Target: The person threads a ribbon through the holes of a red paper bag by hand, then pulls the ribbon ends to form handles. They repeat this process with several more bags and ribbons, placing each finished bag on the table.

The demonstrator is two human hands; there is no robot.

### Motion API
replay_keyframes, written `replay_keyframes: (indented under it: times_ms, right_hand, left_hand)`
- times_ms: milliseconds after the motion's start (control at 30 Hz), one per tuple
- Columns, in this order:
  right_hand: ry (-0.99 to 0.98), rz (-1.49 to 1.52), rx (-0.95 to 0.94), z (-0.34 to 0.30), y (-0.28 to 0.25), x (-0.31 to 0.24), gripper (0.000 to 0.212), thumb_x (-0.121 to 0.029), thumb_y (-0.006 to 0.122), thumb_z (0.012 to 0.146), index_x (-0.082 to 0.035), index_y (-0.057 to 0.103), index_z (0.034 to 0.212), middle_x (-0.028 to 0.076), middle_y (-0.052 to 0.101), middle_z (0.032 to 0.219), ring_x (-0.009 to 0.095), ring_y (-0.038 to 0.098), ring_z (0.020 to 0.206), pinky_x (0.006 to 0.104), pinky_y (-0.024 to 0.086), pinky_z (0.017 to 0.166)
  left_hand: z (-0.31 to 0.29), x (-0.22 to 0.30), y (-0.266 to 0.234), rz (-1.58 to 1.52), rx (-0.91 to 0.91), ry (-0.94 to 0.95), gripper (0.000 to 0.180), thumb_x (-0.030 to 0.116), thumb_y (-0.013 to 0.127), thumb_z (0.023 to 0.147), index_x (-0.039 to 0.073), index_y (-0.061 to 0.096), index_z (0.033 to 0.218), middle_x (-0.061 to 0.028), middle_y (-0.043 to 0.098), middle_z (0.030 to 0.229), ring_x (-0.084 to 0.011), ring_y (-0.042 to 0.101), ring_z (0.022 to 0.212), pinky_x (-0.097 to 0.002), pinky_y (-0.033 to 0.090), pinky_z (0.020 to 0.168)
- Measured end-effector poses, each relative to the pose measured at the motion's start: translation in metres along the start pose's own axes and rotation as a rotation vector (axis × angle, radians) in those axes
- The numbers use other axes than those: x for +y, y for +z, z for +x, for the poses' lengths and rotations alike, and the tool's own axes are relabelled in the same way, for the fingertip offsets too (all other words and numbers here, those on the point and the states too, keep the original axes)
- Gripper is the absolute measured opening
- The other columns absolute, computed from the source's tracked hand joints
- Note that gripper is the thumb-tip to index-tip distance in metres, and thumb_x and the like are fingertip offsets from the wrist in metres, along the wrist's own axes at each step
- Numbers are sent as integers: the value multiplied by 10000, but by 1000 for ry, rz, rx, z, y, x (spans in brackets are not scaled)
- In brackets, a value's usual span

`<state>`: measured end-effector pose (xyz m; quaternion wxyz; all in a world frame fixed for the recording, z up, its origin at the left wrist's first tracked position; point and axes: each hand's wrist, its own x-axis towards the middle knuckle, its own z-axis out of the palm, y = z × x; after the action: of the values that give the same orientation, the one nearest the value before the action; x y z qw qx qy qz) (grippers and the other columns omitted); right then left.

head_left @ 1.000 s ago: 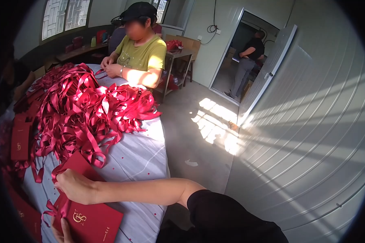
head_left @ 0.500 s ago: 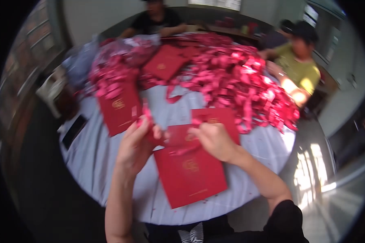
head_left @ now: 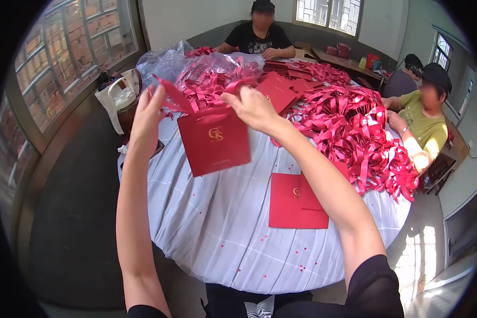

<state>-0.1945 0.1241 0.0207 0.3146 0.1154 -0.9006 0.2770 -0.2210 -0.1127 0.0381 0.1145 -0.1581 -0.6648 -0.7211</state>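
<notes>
A red paper gift bag (head_left: 212,146) with a gold emblem hangs above the far left part of the table. Its red ribbon handle (head_left: 177,96) stretches between my hands. My left hand (head_left: 148,108) is closed on the ribbon's left part, fingers pinched together. On the other side, my right hand (head_left: 255,110) grips the ribbon near the bag's upper right corner, its fingertips partly hidden. Below my right forearm, two flat red gift bags (head_left: 286,209) overlap on the white tablecloth (head_left: 217,217).
A big heap of red ribbon-handled bags (head_left: 350,132) covers the table's far right. Clear plastic (head_left: 167,66) lies at the far left, near a beige tote bag (head_left: 112,108). One person (head_left: 259,37) sits across; another (head_left: 421,116) handles the heap. Small red dots litter the cloth.
Both hands have moved forward and apart, with the ribbon drawn out between them and a bag hanging from it. Two bags stay on the table at right. The view has shifted.
</notes>
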Motion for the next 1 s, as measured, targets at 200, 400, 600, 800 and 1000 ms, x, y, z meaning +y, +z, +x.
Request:
replay_keyframes:
  times_ms: [200, 400, 600, 800, 1000]
  right_hand:
    - [75, 49, -123, -42, 8, 71, 253, -215, 630, 731, 28, 629, 799, 237, 611, 855, 352, 605, 794, 418, 479, 712]
    - [178, 97, -114, -106, -75, 85, 196, -163, 589, 778, 8, 643, 856, 150, 627, 814, 229, 614, 776, 330, 477, 685]
    - [457, -246, -116, -161, -144, 106, 242, -205, 547, 828, 17, 639, 804, 139, 642, 733, 210, 634, 694, 324, 471, 634]
    - [708, -548, -381, -195, -160, 81, 356, -339, 563, 816, 5, 641, 870, 220, 629, 870, 355, 616, 854, 453, 487, 722]
    - [636, -273, -243, -204, -134, 105, 414, -240, 599, 775, 97, 499, 993, 241, 616, 804, 372, 622, 771, 455, 494, 651]
  left_hand:
    - [-56, -88, -5, 481, -92, -206, 714, 257, 636, 798, 12, 256, 1352, -232, 401, 1294, -291, 471, 1126, -363, 409, 904]
    - [-93, -78, 23, 825, -112, 451, 490, 53, 578, 794, -22, 393, 1241, -214, 485, 1162, -360, 446, 1118, -381, 353, 949]
    - [-125, -54, 104, 564, -554, 365, 237, 8, 601, 759, 1, 561, 993, -157, 554, 1032, -327, 504, 1018, -376, 409, 873]
    - [-133, -82, 198, 473, -733, 6, 388, 121, 574, 826, -50, 483, 1163, -243, 574, 1070, -327, 580, 962, -354, 454, 826]
    - [-125, -136, 211, 301, -581, -55, 586, 90, 626, 821, 50, 332, 1327, -127, 542, 1113, -179, 559, 950, -267, 461, 787]
